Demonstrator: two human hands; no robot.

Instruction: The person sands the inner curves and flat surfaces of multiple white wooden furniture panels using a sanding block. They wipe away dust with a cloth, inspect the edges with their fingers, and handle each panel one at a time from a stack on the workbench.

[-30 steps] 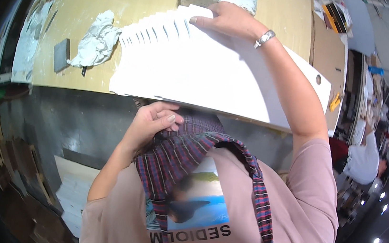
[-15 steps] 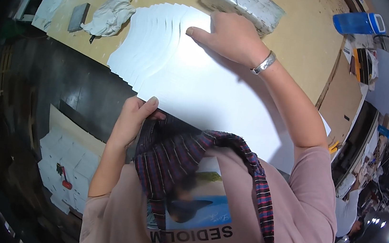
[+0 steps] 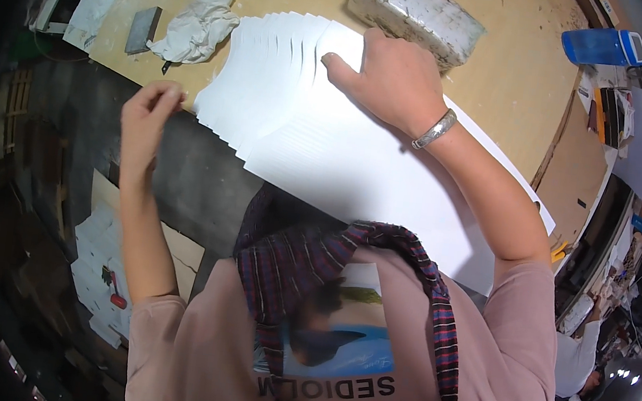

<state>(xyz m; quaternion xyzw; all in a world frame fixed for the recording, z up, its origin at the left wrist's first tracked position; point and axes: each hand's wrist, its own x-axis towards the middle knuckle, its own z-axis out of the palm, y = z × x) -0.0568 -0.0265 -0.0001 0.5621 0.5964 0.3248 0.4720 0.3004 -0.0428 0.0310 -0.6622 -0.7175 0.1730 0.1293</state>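
Note:
A fanned stack of white paper sheets (image 3: 292, 110) lies across the near edge of the table, its stepped ends spread toward the left. My right hand (image 3: 398, 79) is on the stack's far edge, thumb stretched over the top sheet; the other fingers bend over the edge, their tips hidden. That wrist wears a silver bracelet (image 3: 435, 129). Off the paper, my left hand (image 3: 150, 114) hangs by the table's front edge, left of the fanned ends. Its fingers are curled together, and nothing shows in them.
Beyond the sheets sits a block wrapped in clear tape (image 3: 417, 17). Crumpled white paper (image 3: 198, 24) and a grey block (image 3: 143, 30) lie at the table's left. A blue container (image 3: 601, 46) stands at the far right. Another person's sleeve (image 3: 573, 360) shows lower right.
My left hand has let go of the stack's near edge and moved left and up, past the fanned ends. My right hand keeps its place on the sheets. The whole view has shifted slightly.

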